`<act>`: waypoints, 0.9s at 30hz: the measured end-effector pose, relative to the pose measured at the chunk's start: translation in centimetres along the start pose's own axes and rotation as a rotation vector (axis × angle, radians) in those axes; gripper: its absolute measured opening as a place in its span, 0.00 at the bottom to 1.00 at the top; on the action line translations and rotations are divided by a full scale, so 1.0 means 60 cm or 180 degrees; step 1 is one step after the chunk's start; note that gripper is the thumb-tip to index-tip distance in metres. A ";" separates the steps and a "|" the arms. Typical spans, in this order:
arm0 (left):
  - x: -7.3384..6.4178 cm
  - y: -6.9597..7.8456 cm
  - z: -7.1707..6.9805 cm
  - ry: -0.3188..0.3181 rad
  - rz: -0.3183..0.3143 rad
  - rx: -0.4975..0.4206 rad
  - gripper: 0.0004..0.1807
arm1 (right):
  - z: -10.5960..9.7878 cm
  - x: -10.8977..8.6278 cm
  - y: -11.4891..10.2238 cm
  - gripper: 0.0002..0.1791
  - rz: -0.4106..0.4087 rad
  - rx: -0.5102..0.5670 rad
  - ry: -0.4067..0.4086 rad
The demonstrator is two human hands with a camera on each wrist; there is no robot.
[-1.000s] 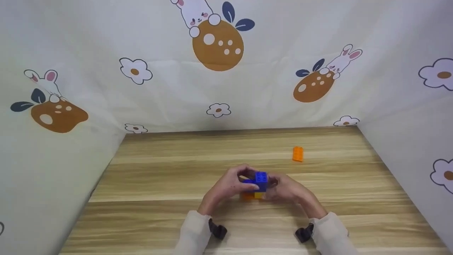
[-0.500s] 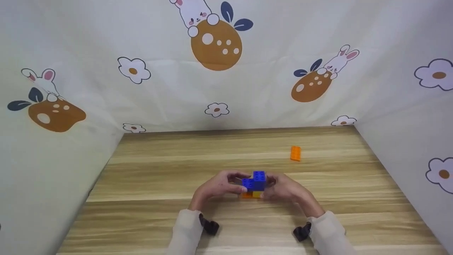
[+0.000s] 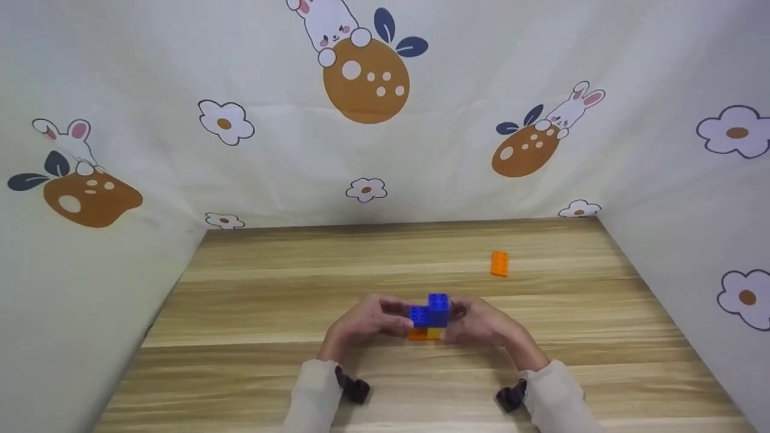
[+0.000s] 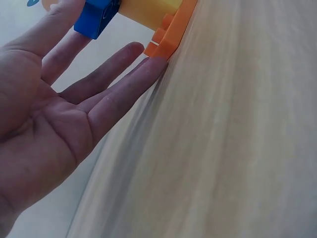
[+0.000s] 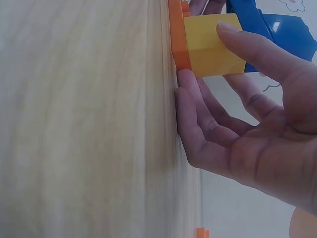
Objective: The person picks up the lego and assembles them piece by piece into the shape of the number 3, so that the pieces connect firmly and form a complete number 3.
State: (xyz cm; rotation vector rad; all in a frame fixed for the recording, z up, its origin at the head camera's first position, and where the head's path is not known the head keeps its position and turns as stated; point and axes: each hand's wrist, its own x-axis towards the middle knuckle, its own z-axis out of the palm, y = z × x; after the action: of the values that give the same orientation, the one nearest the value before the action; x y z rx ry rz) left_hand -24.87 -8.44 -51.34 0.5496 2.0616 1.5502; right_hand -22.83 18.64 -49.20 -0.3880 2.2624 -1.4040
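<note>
A small stack of toy building bricks stands on the table between both hands. Its base is an orange brick [image 3: 417, 335], with a yellow brick [image 5: 210, 47] on its right part. A lower blue brick [image 3: 418, 316] lies across above, overhanging to the left, and an upper blue brick [image 3: 438, 310] sits on its right end. My left hand [image 3: 373, 319] pinches the lower blue brick's left end between thumb and forefinger; its other fingers stretch down to the orange base. My right hand [image 3: 481, 322] holds the yellow brick from the right, thumb on its near face.
A loose orange brick [image 3: 499, 264] lies farther back on the wooden table [image 3: 289, 258], right of the stack. Patterned cloth [image 3: 277, 162] hangs behind the table and along both sides. Each wrist carries a black camera mount [image 3: 356, 391].
My left hand has drawn back leftward from across the blue bricks to the lower one's left end, uncovering its studs. My right hand has stayed at the stack's right side.
</note>
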 end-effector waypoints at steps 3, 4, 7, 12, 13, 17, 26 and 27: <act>0.000 0.002 0.000 0.0023 0.0034 0.0011 0.23 | -0.001 0.000 -0.003 0.29 0.0095 0.0021 0.0068; 0.001 0.003 0.000 0.0027 0.0047 0.0010 0.23 | -0.001 0.001 -0.004 0.29 0.0102 0.0001 0.0096; -0.001 0.004 -0.001 0.0052 0.0091 0.0093 0.23 | -0.001 0.001 -0.007 0.30 0.0147 -0.0059 0.0140; -0.005 0.000 0.003 0.0067 -0.0009 0.0161 0.24 | 0.002 -0.004 -0.010 0.30 0.0240 -0.0234 0.0129; -0.006 -0.001 0.004 0.0067 -0.0026 0.0147 0.24 | 0.002 -0.004 -0.011 0.29 0.0233 -0.0326 0.0119; -0.007 -0.001 0.006 0.0049 -0.0023 0.0171 0.24 | -0.016 -0.005 -0.017 0.27 0.0093 -0.0745 0.0019; -0.006 -0.001 0.005 0.0022 -0.0113 0.0009 0.26 | -0.128 0.008 -0.017 0.20 -0.0535 -0.1027 0.0360; -0.006 -0.002 0.005 0.0033 -0.0126 0.0028 0.27 | -0.140 0.011 -0.014 0.19 -0.0546 -0.1035 0.0440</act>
State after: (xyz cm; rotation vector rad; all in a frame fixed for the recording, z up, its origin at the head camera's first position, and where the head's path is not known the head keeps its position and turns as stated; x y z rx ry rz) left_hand -24.37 -8.45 -51.45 0.5020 2.0755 1.5250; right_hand -27.68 24.43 -45.37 -0.6185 2.6337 -1.1701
